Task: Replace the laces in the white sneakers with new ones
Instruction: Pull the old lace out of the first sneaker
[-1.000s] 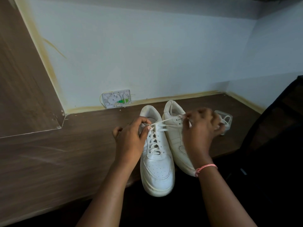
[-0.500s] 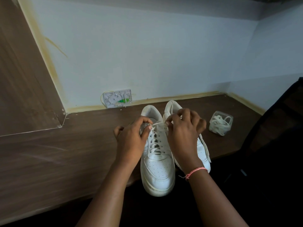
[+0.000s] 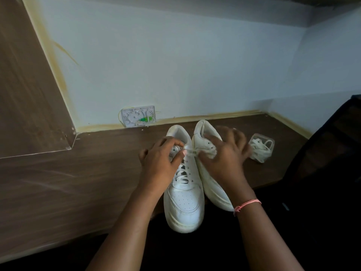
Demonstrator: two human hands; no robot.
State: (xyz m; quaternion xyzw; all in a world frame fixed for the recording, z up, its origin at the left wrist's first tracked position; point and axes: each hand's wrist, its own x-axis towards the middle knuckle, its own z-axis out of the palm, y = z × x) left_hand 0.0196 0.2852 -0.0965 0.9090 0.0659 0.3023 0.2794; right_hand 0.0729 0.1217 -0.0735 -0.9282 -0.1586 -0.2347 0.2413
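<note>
left hand (image 3: 159, 163) pinched the lace (image 3: 188, 151) on the left sneaker (image 3: 184, 200) | right hand (image 3: 224, 155) blurry, couldn't tell its grip | we saw no readable brand anywhere

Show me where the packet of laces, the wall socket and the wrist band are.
packet of laces (image 3: 260, 147), head view, on the bundled laces.
wall socket (image 3: 138, 118), head view, middle of its plate.
wrist band (image 3: 247, 204), head view, on the pink cord.
</note>
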